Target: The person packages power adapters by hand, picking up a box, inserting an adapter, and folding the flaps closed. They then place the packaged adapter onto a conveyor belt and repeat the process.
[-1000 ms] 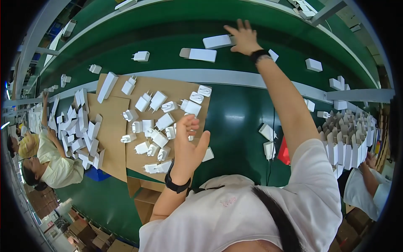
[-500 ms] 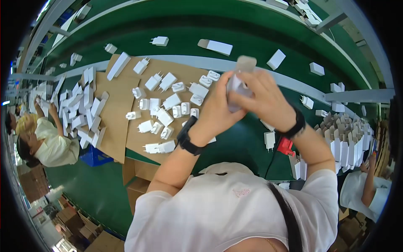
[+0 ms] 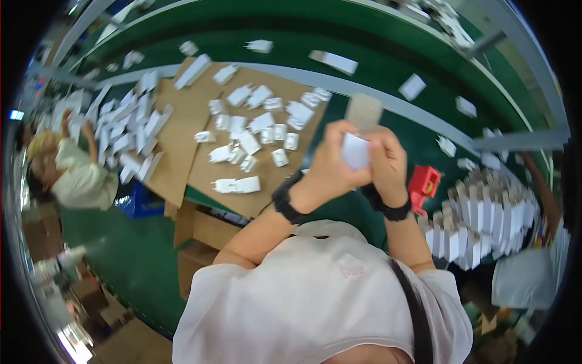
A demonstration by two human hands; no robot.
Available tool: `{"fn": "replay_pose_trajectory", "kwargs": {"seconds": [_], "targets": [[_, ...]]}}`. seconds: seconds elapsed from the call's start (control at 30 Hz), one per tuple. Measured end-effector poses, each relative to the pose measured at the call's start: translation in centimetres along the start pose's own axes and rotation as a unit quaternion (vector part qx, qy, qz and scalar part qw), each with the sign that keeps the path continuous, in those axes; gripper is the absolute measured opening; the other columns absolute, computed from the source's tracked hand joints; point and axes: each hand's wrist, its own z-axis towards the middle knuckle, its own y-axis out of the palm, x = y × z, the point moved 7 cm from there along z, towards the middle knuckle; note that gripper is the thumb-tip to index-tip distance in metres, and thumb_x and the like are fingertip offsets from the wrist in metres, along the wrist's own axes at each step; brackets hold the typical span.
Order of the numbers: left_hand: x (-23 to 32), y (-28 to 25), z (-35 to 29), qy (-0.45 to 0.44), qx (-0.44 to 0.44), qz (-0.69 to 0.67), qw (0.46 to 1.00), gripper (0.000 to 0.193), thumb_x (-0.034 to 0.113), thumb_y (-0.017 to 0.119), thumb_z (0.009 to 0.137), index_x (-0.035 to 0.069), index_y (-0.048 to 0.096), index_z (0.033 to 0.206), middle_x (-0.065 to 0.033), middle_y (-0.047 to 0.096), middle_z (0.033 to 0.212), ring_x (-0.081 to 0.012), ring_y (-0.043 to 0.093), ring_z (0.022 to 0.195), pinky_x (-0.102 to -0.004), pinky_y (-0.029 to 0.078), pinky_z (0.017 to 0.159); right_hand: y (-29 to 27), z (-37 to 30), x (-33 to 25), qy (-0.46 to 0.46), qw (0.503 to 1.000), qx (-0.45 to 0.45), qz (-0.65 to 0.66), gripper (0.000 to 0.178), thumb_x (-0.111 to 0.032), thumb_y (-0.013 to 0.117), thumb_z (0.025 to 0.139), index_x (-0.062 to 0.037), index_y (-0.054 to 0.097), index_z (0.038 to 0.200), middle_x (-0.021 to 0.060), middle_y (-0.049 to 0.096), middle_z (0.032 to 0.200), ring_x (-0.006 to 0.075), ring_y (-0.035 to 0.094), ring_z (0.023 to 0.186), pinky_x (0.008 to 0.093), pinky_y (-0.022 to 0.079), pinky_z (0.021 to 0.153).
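Observation:
Between both hands, above the near side of the green work table, is a small white carton (image 3: 356, 151) with its pale end flap standing up and away from me. My left hand (image 3: 330, 162) is closed around its left side. On the carton's other side my right hand (image 3: 390, 161) grips it, with the thumb along the near face. Whatever may be inside the carton is hidden. To the left of my hands, several white plug chargers (image 3: 248, 142) lie scattered on a brown cardboard sheet (image 3: 200, 164).
A red tool (image 3: 424, 185), perhaps a tape dispenser, lies right of my hands. Beyond it many white cartons (image 3: 497, 212) stand packed, flaps up. More white cartons (image 3: 130, 127) are heaped far left beside a co-worker (image 3: 85, 173). A belt (image 3: 285, 39) carries chargers and cartons.
My right hand has come down from over the carton to its right side. The carton is lower and turned to show a white face. The whole view has shifted.

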Motion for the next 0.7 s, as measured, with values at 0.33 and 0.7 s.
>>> {"fn": "replay_pose_trajectory", "kwargs": {"seconds": [0.33,0.7], "targets": [[-0.4,-0.3,-1.1,-0.066,-0.075,-0.046,0.994,0.070,0.011,0.071,0.063,0.002,0.022,0.112,-0.0153,0.049,0.092,-0.0195,0.054,0.079,-0.0303,0.046,0.065,0.5,0.5,-2.1,-0.005,0.997,-0.074,-0.029,0.022,-0.006,0.057,0.083,0.0036,0.062,0.102,0.0166,0.061,0.106,0.0197,0.058,0.095,0.0281,0.045,0.085],[0.1,-0.3,-1.0,-0.045,-0.101,0.028,0.993,0.063,0.012,0.067,0.063,0.004,0.022,0.107,-0.0200,0.046,0.093,-0.0363,0.058,0.074,-0.0401,0.049,0.063,-0.9,1.0,-0.3,0.165,0.984,-0.067,0.017,0.021,-0.004,0.058,0.079,-0.0001,0.066,0.098,0.0123,0.066,0.096,0.0149,0.062,0.084,0.0241,0.049,0.076]]}}
